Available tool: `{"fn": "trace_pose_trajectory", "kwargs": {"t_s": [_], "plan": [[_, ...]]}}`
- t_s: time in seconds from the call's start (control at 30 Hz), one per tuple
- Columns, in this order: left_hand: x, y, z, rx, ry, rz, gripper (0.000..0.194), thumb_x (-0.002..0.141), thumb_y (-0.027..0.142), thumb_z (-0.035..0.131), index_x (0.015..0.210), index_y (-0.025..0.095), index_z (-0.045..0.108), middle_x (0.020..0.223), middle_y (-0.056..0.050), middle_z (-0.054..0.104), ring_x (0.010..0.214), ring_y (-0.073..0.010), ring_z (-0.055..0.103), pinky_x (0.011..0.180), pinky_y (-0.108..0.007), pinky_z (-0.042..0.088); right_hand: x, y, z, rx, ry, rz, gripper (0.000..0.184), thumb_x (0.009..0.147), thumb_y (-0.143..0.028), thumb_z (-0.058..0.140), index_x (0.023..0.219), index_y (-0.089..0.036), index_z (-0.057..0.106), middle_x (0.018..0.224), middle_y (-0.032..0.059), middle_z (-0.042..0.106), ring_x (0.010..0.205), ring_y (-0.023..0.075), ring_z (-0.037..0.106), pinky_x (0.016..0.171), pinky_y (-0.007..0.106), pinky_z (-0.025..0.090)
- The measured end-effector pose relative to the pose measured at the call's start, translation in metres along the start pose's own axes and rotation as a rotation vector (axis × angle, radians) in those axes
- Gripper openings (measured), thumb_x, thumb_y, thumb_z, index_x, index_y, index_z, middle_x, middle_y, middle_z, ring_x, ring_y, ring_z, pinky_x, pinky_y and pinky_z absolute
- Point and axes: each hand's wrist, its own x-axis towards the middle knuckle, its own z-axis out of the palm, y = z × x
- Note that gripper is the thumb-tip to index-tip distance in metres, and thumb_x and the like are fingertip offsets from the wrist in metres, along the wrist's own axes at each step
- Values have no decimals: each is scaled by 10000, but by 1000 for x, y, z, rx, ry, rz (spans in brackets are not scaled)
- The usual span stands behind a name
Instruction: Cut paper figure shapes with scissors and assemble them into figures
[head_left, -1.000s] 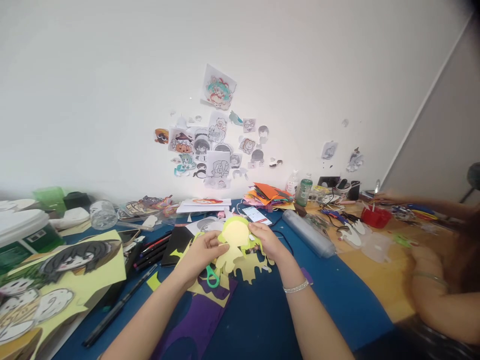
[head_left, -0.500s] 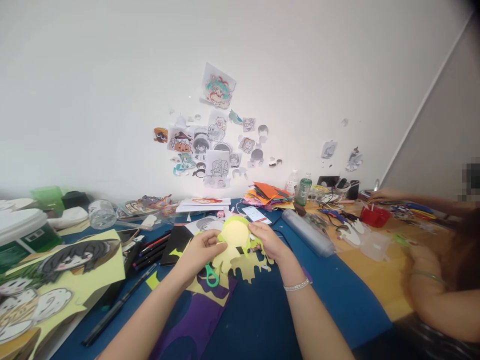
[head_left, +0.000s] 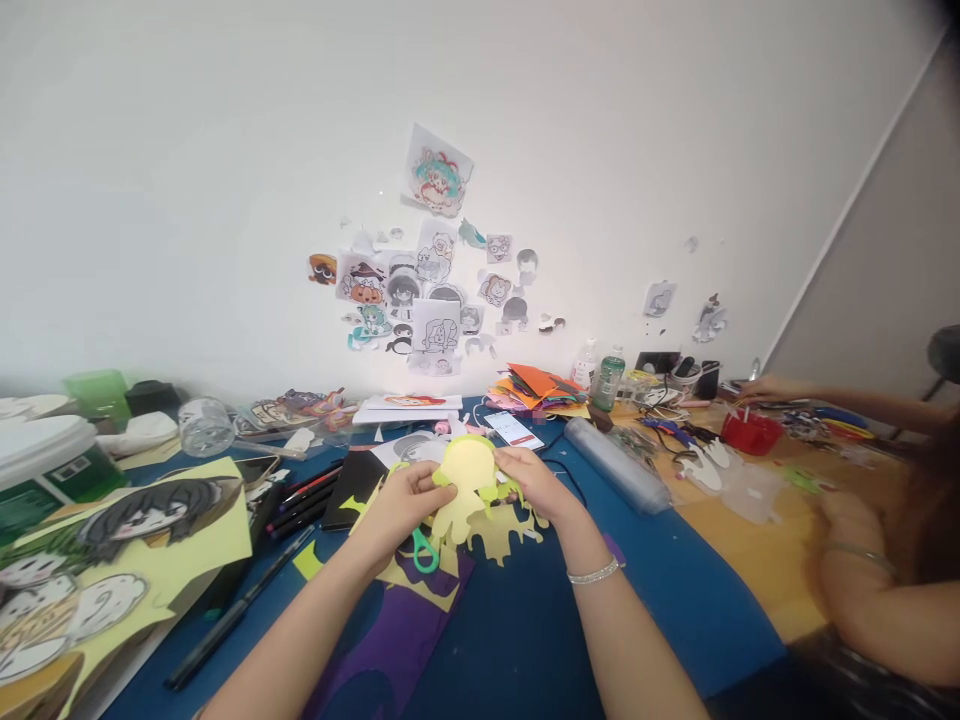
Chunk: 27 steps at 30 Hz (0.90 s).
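Note:
A pale yellow paper cutout (head_left: pixel 466 485) with a rounded top and wavy lower edge is held up between both hands. My left hand (head_left: pixel 411 500) pinches its left side between thumb and fingers. On its right edge close the fingers of my right hand (head_left: pixel 534 483), next to bright yellow-green paper pieces. Below the cutout lies a duller yellow paper scrap (head_left: pixel 501 540) with a jagged edge. Scissors with a green handle (head_left: pixel 425 550) rest beneath my left hand, their blades hidden. Under them is purple paper (head_left: pixel 401 640) with curved pieces cut out.
A phone (head_left: pixel 514 431) lies behind my hands, with a stack of coloured paper (head_left: pixel 536 388) farther back. Dark markers (head_left: pixel 307 500) and a long black pen (head_left: pixel 236 610) are at left. A clear plastic roll (head_left: pixel 615 465) lies right. A co-worker's arm (head_left: pixel 885 600) rests at far right.
The yellow cutout has turned slightly in my hands, and a dark gap near its middle no longer shows. Both hands keep about the same place.

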Motion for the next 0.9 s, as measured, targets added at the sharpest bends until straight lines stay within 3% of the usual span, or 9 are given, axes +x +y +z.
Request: {"fn": "trace_pose_trajectory", "kwargs": {"t_s": [0.23,0.47,0.63,0.77,0.9], "plan": [[0,0,2,50,-2,-1,254,656,397,629,758,172,572,605,27,542,556,-124,530,541,-229,417,-1,-5,7,-280,40,-79,428,747,-554,508,673,-133,525,580,-21,428,527,89,369,475,206,291],[0,3,4,108,3,57,370,718,530,509,628,171,510,619,42,371,568,-92,398,600,-212,448,2,-2,9,-232,86,-65,409,736,-536,527,732,-127,546,608,-3,469,567,113,419,494,213,331],[2,1,4,118,17,65,371,730,531,493,698,168,563,672,17,490,619,-118,469,662,-246,463,4,3,12,-121,112,-114,389,755,-521,513,741,-133,539,628,-5,472,565,103,418,513,216,350],[3,0,3,80,-11,119,379,692,477,573,942,193,575,819,-18,607,769,-190,563,691,-284,464,5,4,14,-190,41,-118,364,771,-494,504,741,-133,535,624,-9,463,556,101,409,503,215,339],[6,-4,0,155,127,134,390,661,499,578,865,167,594,723,-26,616,701,-202,575,598,-273,448,6,1,8,-297,149,-214,313,789,-447,490,696,-149,519,602,-19,440,550,103,398,507,217,322]]}}
